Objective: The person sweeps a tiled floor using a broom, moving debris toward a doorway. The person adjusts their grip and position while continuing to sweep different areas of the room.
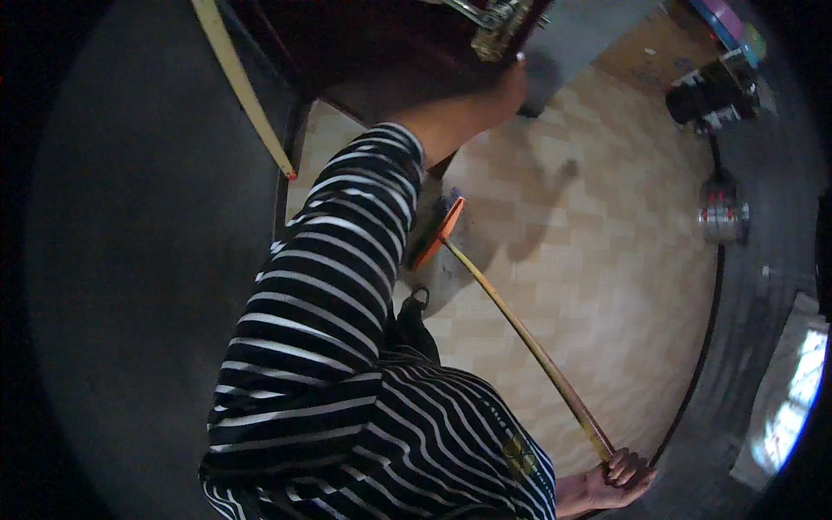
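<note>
A push broom with an orange head [448, 224] and dark bristles stands on the tiled floor, its long yellow-brown handle [526, 335] slanting toward the lower right. My right hand [621, 481] is closed around the handle's upper end. My left arm, in a black-and-white striped sleeve, stretches forward to a dark red door [383, 45]. At the door's edge, just below a metal latch [494, 36], is my left hand [507, 88]. Blur and the angle hide most of its fingers, so its grip is unclear.
A yellowish pole [247, 97] leans along the dark wall at left. By the right wall stand a black appliance [705, 97] and a shiny metal container [723, 211]. A cardboard box [650, 52] sits at upper right. Bright light enters a window [796, 396].
</note>
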`<state>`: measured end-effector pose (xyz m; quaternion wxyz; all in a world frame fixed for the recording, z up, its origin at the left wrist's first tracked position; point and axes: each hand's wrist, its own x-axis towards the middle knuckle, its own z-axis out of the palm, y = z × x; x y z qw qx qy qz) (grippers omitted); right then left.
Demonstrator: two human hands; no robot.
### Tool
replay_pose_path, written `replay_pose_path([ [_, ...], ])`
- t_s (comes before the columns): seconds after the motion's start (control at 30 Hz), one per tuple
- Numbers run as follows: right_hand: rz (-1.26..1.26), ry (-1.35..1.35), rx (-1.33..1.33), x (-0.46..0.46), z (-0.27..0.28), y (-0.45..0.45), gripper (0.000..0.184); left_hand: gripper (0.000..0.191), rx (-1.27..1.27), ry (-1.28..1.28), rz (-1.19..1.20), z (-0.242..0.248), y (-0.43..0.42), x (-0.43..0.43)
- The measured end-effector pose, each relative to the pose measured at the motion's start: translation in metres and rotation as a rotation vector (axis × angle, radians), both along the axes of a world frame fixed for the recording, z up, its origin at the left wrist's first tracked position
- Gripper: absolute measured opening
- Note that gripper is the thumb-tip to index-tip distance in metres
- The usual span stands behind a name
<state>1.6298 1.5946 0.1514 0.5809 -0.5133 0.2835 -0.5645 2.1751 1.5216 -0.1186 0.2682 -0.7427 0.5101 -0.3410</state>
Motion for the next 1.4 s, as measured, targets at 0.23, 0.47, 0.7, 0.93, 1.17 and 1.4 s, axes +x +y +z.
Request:
replay_pose_path([
  [0.23, -0.057, 0.045, -0.098, 0.017, -0.007, 0.03, 0.039, 0.023, 0.217, 0.07, -0.037, 0.025, 0.057, 0.005],
  [0.47, 0.046, 0.065, -0.193, 0.085, -0.005, 0.046, 0.037, 0.025, 0.308, 0.122, 0.017, 0.051, 0.11, 0.034],
  [0.7, -0.016, 0.173, -0.241, 0.146, -0.028, 0.054, 0.033, 0.023, 0.305, 0.257, -0.109, 0.004, 0.181, 0.068],
  [0.93, -0.097, 0.191, -0.175, 0.16, -0.049, 0.043, 0.033, 0.021, 0.255, 0.247, 0.003, -0.012, 0.243, 0.063],
  [1.17, -0.295, 0.109, -0.105, 0.178, -0.043, 0.019, 0.036, 0.025, 0.136, 0.558, 0.043, -0.047, 0.284, 0.051],
  [1.4, -0.329, 0.14, -0.175, 0.216, -0.042, -0.007, 0.031, 0.01, -0.107, 0.649, 0.039, -0.059, 0.275, 0.013],
])
